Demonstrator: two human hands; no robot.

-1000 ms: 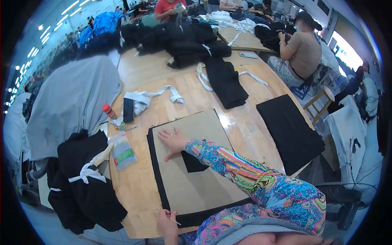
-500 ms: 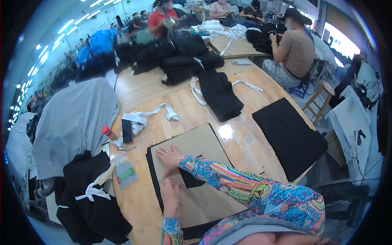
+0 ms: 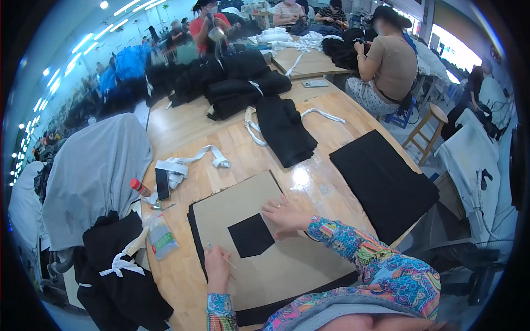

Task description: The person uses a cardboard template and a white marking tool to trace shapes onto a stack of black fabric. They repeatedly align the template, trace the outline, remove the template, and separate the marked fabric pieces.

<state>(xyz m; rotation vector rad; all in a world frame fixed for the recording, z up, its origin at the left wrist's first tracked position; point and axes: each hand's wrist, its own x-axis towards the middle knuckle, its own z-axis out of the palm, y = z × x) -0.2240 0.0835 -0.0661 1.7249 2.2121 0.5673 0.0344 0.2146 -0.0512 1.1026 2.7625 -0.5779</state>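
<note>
A brown cardboard template (image 3: 243,207) lies flat on black fabric (image 3: 194,229) on the wooden table (image 3: 187,132). A pocket-shaped cut-out (image 3: 251,235) in the template shows the black fabric underneath. My right hand (image 3: 284,215) presses flat on the cardboard just right of the cut-out, fingers spread. My left hand (image 3: 216,267) rests on the cardboard left of the cut-out and holds a thin marking stick (image 3: 221,256), its tip near the left edge of the template.
Stacked black pieces (image 3: 284,129) and a flat black pile (image 3: 383,182) lie to the right. White strips (image 3: 187,163), a red-capped bottle (image 3: 139,187), a dark phone (image 3: 162,183) and a plastic bag (image 3: 161,236) sit left. Grey cloth (image 3: 94,171) drapes there. Other people work at the far tables.
My right hand slid rightward off the cut-out, which now shows fully. My left hand came up from the table's near edge onto the cardboard with the marking stick.
</note>
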